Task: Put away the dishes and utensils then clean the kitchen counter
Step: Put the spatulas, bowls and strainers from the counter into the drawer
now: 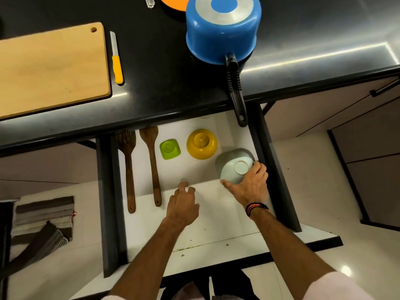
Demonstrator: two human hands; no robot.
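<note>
An open white drawer (216,224) sits below the black counter (162,83). My right hand (249,185) grips an upside-down pale grey bowl (234,165), tilted, at the drawer's right side. My left hand (184,204) hovers over the drawer floor with loosely curled fingers and holds nothing. Inside the drawer lie a wooden fork spatula (128,167), a wooden spoon (152,161), a small green bowl (170,148) and a yellow bowl (202,144), both bowls upside down.
On the counter are a wooden cutting board (52,68), a yellow-handled knife (116,59), an upturned blue saucepan (220,29) whose black handle overhangs the drawer, an orange plate (173,2) and a metal utensil (149,1). A striped mat (43,217) lies on the floor to the left.
</note>
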